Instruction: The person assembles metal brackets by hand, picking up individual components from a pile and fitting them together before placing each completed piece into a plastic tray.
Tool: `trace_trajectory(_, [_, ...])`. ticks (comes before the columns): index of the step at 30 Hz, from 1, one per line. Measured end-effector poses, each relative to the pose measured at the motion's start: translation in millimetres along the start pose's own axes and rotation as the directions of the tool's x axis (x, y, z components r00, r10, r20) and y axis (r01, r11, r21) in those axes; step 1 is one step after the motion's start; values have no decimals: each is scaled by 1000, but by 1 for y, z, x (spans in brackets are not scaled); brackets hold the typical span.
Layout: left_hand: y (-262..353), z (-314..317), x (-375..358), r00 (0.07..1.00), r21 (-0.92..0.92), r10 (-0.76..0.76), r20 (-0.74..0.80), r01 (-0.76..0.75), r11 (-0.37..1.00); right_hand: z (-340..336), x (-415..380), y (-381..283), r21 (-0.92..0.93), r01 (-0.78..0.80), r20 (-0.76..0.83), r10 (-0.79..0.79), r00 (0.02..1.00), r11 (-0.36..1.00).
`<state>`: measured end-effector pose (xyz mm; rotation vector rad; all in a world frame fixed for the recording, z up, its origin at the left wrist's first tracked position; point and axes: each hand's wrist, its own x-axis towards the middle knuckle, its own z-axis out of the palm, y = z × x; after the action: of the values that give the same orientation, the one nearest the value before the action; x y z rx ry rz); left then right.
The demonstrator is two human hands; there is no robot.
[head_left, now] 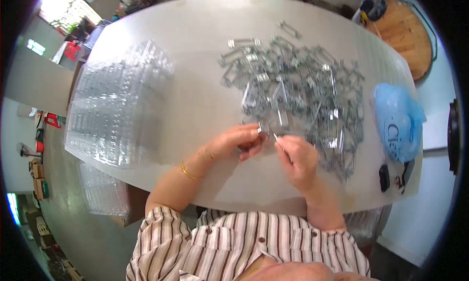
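Note:
My left hand [239, 140], a yellow bangle on its wrist, is closed with a small metal bracket [263, 128] between thumb and fingers. Just right of it, my right hand [298, 156] pinches a thin, pale piece [275, 135] whose kind I cannot tell. Its tip points at the bracket, close beside it. Beyond both hands spreads a loose heap of grey metal brackets [298, 61], long and narrow with flat ends. A shiny, flat bracket [281, 107] lies at the near side of that heap, right above my fingers.
Stacked clear plastic trays [117, 105] cover the left of the white table [200, 85], with more trays [105, 188] below its edge. At the right lie a blue plastic bag [399, 122] and a small black object [384, 178]. A round wooden tabletop [403, 39] stands beyond.

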<state>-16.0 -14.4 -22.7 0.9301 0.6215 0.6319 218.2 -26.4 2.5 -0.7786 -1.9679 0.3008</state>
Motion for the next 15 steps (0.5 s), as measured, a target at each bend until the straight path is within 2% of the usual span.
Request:
trace_trajectory(1, [2, 0, 0, 1000, -46, -10, -1, 10, 999, 1, 0, 0, -19, 12, 6, -12, 1000, 1000])
trace_trajectory(3, [9, -1, -1, 1000, -19, 9, 11, -9, 1000, 3, 1, -2, -14, 34, -8, -34, 999, 999])
trace_trajectory(5, [10, 3, -2, 999, -20, -5, 31, 5, 1000, 1, 1, -6, -23, -24, 29, 24, 999, 999])
trace_trajectory(10, [4, 5, -3, 1000, 9, 26, -11, -25, 1000, 1, 0, -6, -48, 23, 20, -22, 1000, 999])
trace_trajectory(12, [8, 6, -4, 999, -21, -15, -35, 14, 1000, 2, 5, -4, -70, 78, -1, -78, 997, 995])
trace_trajectory(13, [10, 5, -4, 999, -5, 4, -49, -4, 1000, 2, 4, -5, -63, 53, 6, -53, 999, 997])
trace_trajectory(15, [8, 3, -2, 997, 13, 45, 58, -46, 999, 2, 1, -7, -42, 40, 22, -39, 999, 998])
